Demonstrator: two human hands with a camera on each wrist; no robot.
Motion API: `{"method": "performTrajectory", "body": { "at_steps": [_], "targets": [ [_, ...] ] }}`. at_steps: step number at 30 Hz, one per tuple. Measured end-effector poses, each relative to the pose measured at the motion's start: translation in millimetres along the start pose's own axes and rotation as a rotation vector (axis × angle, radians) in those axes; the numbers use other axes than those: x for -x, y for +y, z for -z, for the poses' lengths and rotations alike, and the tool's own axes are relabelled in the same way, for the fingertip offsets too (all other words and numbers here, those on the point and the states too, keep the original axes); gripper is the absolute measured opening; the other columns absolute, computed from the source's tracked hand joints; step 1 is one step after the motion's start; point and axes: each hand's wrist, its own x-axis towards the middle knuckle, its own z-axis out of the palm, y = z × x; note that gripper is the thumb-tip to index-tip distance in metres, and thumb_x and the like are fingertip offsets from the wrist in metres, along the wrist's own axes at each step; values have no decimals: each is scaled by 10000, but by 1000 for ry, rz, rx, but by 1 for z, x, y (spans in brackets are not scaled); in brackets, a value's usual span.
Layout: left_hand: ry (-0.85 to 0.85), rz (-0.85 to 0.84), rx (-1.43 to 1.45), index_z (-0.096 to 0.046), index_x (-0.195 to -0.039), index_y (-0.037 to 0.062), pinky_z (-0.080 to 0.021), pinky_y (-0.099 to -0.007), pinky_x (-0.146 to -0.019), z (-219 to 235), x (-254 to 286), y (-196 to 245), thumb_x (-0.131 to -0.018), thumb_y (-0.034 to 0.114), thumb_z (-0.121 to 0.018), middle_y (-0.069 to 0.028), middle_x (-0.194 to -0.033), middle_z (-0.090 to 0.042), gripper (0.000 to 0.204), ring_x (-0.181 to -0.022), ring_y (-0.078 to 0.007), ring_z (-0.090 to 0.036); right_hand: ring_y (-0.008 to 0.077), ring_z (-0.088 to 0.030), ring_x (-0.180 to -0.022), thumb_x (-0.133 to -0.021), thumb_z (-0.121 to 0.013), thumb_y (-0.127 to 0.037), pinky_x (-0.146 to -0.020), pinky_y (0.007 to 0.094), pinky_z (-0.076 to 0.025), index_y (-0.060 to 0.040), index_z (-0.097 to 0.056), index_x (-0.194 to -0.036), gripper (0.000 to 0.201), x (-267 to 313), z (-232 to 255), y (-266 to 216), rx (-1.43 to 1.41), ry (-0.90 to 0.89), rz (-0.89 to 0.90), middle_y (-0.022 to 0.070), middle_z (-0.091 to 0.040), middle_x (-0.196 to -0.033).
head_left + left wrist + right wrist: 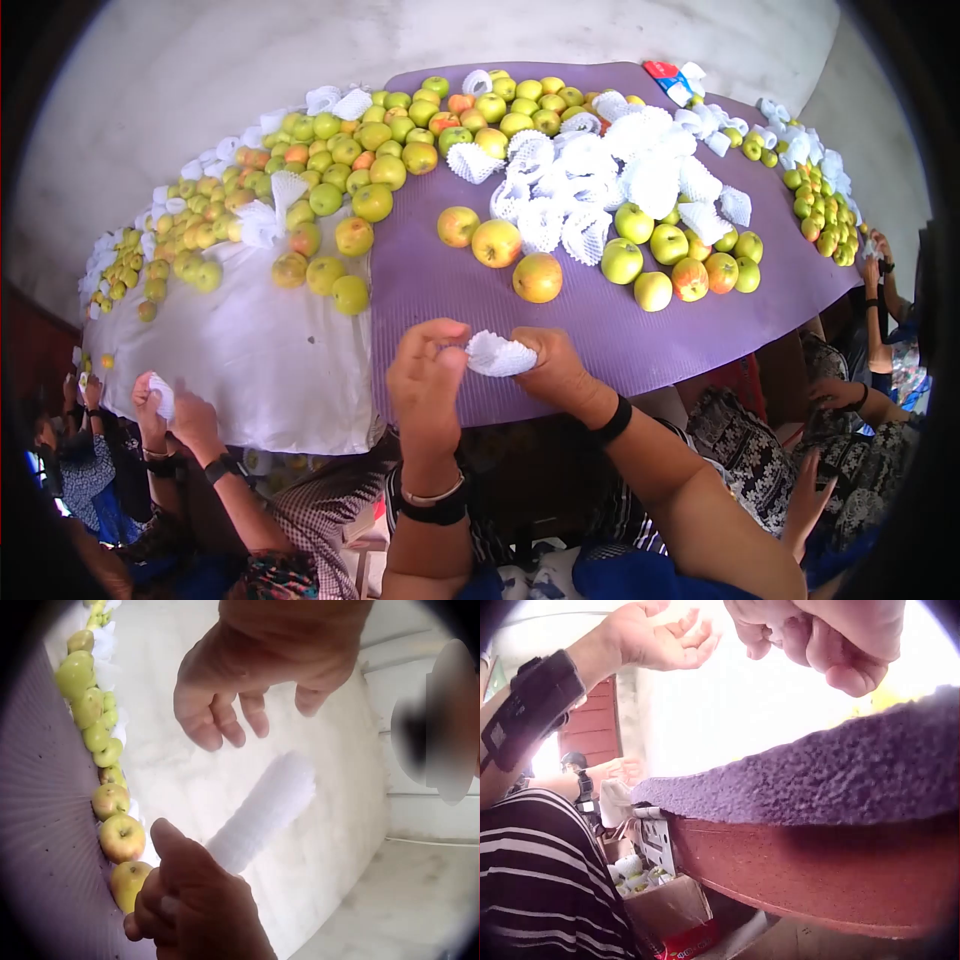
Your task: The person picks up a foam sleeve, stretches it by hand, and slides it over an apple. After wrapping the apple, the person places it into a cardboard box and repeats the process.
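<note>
My right hand [560, 368] grips a white foam fruit sleeve [500, 355] by one end, just over the near edge of the purple mat. In the left wrist view the foam sleeve [266, 810] sticks out long and narrow from the curled fingers of the right hand [206, 904]. Beside its free end is my left hand [428, 385], fingers loosely bent and apart, holding nothing. The right wrist view shows the left hand [667, 637] with spread fingers, and the right hand [825, 641] curled tight. Beyond the hands, a yellow-red apple [537, 277] lies on the mat.
A heap of white foam sleeves [590, 170] sits on the purple mat [440, 290], with green apples [668, 243] beside it. Many more apples [340, 150] spread leftward onto a pale cloth [290, 370]. Other people's hands [175, 415] work at both sides. Below the table stands a cardboard box [667, 904].
</note>
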Motion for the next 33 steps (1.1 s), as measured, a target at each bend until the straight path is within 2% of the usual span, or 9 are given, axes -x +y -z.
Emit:
{"method": "performTrajectory", "body": {
  "at_steps": [3,9,12,15,17,21,25,31,33],
  "targets": [
    [-86,232,56,-541,-1012,-42,-429,-256,-788,0,1,-1,-798,16,-526,-106,-1026,-533,223,-944,-134,-518,377,-569,-673,-709,-663,-143,-532,388,-450,-63,-527,-664,164,-1,3,2,128,-45,40,159,-566,-679],
    [-131,177,35,-547,-1017,-11,-431,-238,-753,-3,0,-6,-737,-70,-526,-66,-942,-557,287,-872,-132,-541,374,-567,-625,-704,-680,-192,-510,409,-452,-81,-528,-634,201,-4,7,4,195,-27,65,139,-574,-655],
    [-282,-39,-148,-558,-964,-10,-441,-234,-708,10,-3,-17,-710,-100,-539,-51,-864,-564,270,-822,-132,-552,347,-583,-678,-704,-691,-234,-572,411,-464,-77,-536,-694,221,-5,12,-1,315,-180,-3,129,-592,-714],
    [-235,30,-308,-562,-901,-19,-441,-224,-659,22,-4,-18,-717,-104,-555,-37,-826,-560,202,-771,-115,-545,307,-587,-798,-702,-702,-219,-651,356,-452,-53,-550,-842,265,-13,25,-16,153,-194,87,136,-578,-828],
    [191,12,-292,-564,-863,-19,-434,-211,-636,22,-7,-14,-740,-89,-561,-31,-805,-557,142,-728,-94,-530,349,-531,-975,-695,-711,-290,-842,414,-429,-47,-542,-990,417,-20,38,-15,-20,11,70,171,-554,-1064],
    [382,-71,-240,-549,-883,-23,-431,-207,-632,29,-9,-23,-785,-61,-570,-39,-827,-559,107,-731,-76,-520,352,-458,-1104,-635,-752,-139,-908,398,-397,-27,-539,-1081,507,-34,32,-6,553,217,175,163,-495,-1176],
    [376,-84,-252,-543,-893,-25,-428,-204,-628,29,-10,-24,-801,-47,-577,-36,-828,-559,100,-733,-74,-519,351,-457,-1084,-602,-770,-126,-889,424,-406,-27,-548,-1070,527,-34,32,-3,655,98,154,156,-492,-1165],
    [368,-14,-172,-543,-883,-22,-424,-198,-620,32,-11,-22,-800,-44,-575,-27,-802,-561,91,-711,-67,-515,348,-480,-909,-588,-760,-155,-810,449,-413,-66,-536,-966,448,-32,43,2,688,244,-4,155,-492,-960],
    [343,32,-194,-542,-877,-20,-422,-196,-617,32,-11,-23,-798,-43,-575,-21,-796,-561,88,-702,-63,-512,334,-498,-959,-557,-797,-134,-834,396,-435,-49,-514,-1100,619,-33,45,1,738,219,-158,152,-499,-1034]
  ]
}}
